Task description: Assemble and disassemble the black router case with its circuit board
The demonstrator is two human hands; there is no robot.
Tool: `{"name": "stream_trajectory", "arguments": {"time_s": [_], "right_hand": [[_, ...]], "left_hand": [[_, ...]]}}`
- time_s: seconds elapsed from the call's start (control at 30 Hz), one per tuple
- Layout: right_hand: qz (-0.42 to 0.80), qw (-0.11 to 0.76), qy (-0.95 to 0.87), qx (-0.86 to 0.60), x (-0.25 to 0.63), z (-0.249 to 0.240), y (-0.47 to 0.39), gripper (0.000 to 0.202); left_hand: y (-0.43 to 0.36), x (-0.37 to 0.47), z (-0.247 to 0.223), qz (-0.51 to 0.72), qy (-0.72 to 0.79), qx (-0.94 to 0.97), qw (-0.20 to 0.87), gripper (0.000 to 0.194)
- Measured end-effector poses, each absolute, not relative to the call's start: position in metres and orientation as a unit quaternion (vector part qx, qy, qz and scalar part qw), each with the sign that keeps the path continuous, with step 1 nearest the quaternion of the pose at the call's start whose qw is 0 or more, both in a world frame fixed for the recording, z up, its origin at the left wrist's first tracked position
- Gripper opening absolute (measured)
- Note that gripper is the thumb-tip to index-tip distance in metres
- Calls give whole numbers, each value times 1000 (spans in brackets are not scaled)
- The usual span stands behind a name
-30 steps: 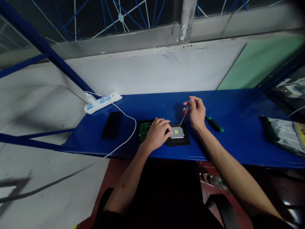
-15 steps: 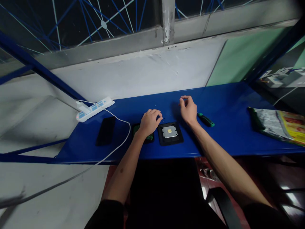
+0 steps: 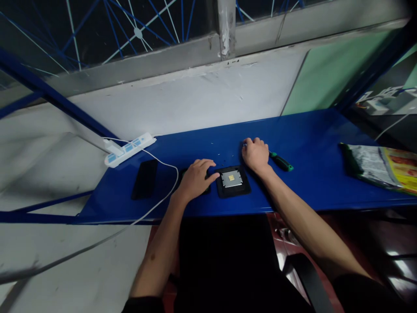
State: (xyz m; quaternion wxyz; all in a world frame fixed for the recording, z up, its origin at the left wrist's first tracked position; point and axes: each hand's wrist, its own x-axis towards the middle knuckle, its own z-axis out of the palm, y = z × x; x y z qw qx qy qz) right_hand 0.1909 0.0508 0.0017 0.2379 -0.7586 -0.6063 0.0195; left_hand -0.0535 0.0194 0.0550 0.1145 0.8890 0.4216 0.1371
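My left hand [image 3: 196, 179] hovers with spread fingers over a dark case with green circuit board [image 3: 207, 184], hiding most of it. Just right of its thumb lies a black square tray [image 3: 224, 192] bearing a silver metal plate [image 3: 232, 179] with a gold-coloured square in its centre. My right hand [image 3: 256, 153] rests on the blue table behind and right of the tray, fingers curled down; what they hold, if anything, is hidden. Beside it lies a green and black screwdriver [image 3: 282, 162]. Several tiny parts [image 3: 223, 161] are scattered behind the tray.
A flat black panel [image 3: 144, 179] lies on the blue table [image 3: 312, 174] at the left. Behind it is a white power strip [image 3: 130, 150], with a white cable [image 3: 163, 198] crossing the table. A shiny food packet [image 3: 379, 167] lies at the right.
My left hand has shifted slightly left and toward me, with its fingers spreading. My right hand has lowered to the table and its fingers have curled under.
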Motion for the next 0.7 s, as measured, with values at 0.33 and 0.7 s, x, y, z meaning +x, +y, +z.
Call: {"name": "stream_trajectory", "arguments": {"time_s": [0.33,0.7], "right_hand": [[-8,322,-661,-678,190,17,38,35],[82,209,-859,-459,202,11,-24,62]], "left_hand": [[-17,-43,25,110,405,898,130,96],[-11,-48,18,106,399,894,172,92]]}}
